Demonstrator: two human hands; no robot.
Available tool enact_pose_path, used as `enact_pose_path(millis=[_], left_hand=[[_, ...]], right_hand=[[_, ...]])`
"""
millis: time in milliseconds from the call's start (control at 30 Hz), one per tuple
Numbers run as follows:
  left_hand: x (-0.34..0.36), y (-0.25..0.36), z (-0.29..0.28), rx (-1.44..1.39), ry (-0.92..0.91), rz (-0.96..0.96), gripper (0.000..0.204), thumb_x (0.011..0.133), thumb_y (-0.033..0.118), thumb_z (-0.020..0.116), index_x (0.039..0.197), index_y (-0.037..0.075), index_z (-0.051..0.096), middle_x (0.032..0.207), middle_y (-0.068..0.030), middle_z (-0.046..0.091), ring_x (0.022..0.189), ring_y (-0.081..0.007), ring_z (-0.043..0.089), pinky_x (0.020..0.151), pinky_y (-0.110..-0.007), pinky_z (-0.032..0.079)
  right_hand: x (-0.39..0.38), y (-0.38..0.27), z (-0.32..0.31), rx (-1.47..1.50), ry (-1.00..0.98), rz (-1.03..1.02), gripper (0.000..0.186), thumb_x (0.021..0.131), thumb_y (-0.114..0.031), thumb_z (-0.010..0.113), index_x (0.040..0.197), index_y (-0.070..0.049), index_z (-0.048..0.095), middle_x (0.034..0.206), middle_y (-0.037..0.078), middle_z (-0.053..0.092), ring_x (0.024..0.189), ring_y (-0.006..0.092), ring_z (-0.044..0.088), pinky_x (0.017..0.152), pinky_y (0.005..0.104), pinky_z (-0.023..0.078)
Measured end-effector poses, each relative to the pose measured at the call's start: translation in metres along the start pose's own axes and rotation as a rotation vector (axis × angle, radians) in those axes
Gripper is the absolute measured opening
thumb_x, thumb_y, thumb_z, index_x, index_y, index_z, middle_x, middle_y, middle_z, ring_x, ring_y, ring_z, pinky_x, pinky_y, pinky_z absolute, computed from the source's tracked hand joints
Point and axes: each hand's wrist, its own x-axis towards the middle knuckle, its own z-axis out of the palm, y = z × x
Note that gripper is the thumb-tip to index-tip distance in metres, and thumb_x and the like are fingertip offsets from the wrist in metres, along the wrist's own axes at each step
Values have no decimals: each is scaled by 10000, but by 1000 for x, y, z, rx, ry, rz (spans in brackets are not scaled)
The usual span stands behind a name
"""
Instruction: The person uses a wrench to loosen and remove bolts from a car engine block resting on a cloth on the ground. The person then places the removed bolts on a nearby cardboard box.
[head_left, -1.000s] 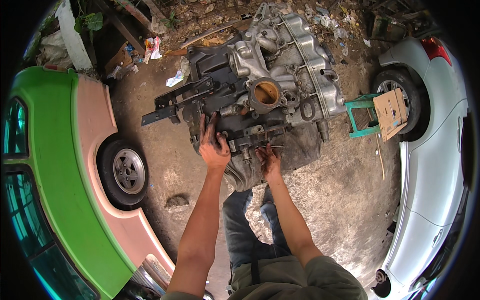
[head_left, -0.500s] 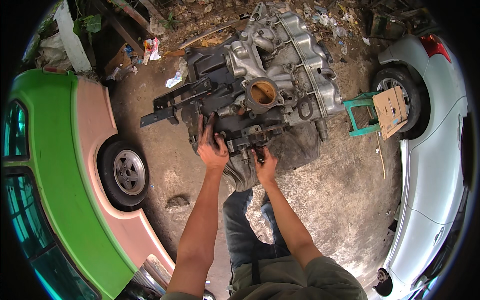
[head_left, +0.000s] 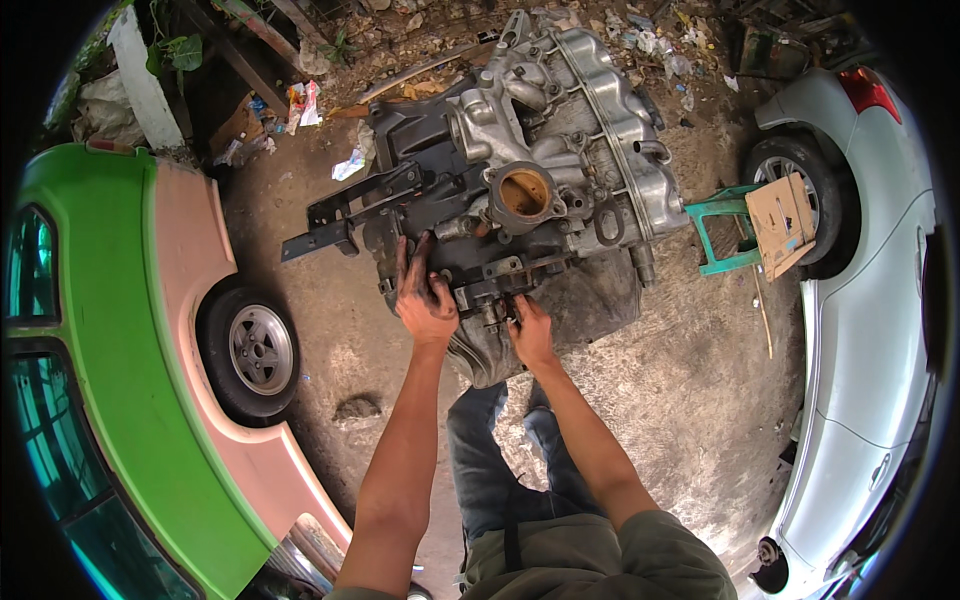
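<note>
A greasy car engine [head_left: 590, 120] stands before me, with a ribbed silver cover on its right and a round rusty-brown opening [head_left: 524, 195] near its middle. My left hand [head_left: 426, 305] lies on the dark near-left part of the block, blackened fingers stretched forward and apart. To its right, my right hand [head_left: 529, 330] has its fingers curled at a small metal part under a dark bracket [head_left: 503, 270] on the near side. What those fingertips pinch is hidden. Left of my left hand, a black metal bracket arm [head_left: 335, 220] juts out from the engine.
A green and pink car [head_left: 120, 330] stands at the left, a silver car [head_left: 860, 350] at the right. Close to the silver car's wheel is a green plastic stool [head_left: 722, 230] with a piece of cardboard [head_left: 780, 222] on it. Litter and leaves lie beyond the engine.
My right hand has shifted slightly, its fingers turning and moving a little lower at the same small part. The left hand stays in place on the block.
</note>
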Motion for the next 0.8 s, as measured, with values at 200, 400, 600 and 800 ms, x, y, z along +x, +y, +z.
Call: enact_pose_path(millis=[200, 400, 600, 800], left_hand=[[-1, -1, 0, -13, -10, -4, 453, 955, 226, 375, 1293, 63, 628, 1368, -184, 587, 1339, -434, 474, 990, -515, 484], [-1, -2, 1, -4, -9, -9, 459, 952, 231, 377, 1303, 71, 626, 1377, -202, 573, 1333, -436, 480, 983, -514, 482], [0, -1, 0, 0, 4, 9, 462, 969, 273, 374, 1302, 84, 633, 1387, -218, 561, 1312, -440, 499, 952, -507, 499], [0, 1, 0, -26, 0, -44, 464, 981, 288, 362, 1289, 78, 638, 1377, -210, 572, 1315, -437, 499, 948, -506, 506]], right_hand=[[6, 3, 10, 317, 137, 185, 292, 889, -48, 701, 1141, 52, 592, 1040, 188, 692, 888, 342, 696, 783, 404, 562], [19, 28, 49, 1523, 433, 746, 277, 976, -172, 658, 1145, 18, 547, 944, 134, 656, 839, 304, 692, 754, 382, 576], [16, 37, 38, 1619, 371, 903, 340, 985, -157, 638, 1214, 57, 505, 981, 164, 644, 852, 301, 685, 779, 394, 574], [3, 19, 22, 1253, 356, 596, 271, 973, -159, 664, 1129, 38, 563, 959, 171, 684, 865, 292, 708, 770, 394, 581]])
